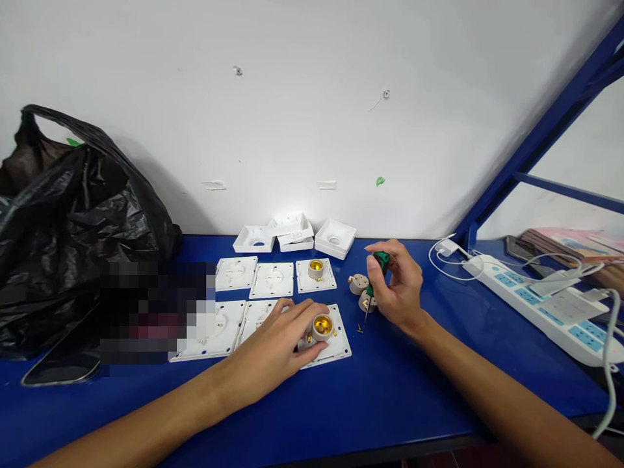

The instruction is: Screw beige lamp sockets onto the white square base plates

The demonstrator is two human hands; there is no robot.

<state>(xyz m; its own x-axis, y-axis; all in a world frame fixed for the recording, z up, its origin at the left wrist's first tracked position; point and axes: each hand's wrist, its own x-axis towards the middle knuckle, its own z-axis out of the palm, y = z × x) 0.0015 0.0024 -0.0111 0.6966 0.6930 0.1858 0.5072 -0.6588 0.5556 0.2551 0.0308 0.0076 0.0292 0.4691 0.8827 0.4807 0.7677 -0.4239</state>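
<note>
My left hand [285,338] is closed around a lamp socket [322,327] with a brass-coloured inside, resting on a white square plate [341,341]. In my right hand [400,286] is a screwdriver [380,263] with a green and black handle, its tip pointing down. Small brass screws [359,329] lie on the blue table by the tip. Beside the screwdriver sit two loose sockets, one [359,283] farther back and one [364,301] partly hidden by the tool. Behind my left hand, another white plate [302,284] bears a socket [316,268].
Several bare white plates [272,281] lie to the left. White box-shaped covers [336,239] are by the wall. A black plastic bag [82,214] and a phone [68,357] occupy the left side. On the right are a power strip [531,305] with cables and a blue frame [546,136].
</note>
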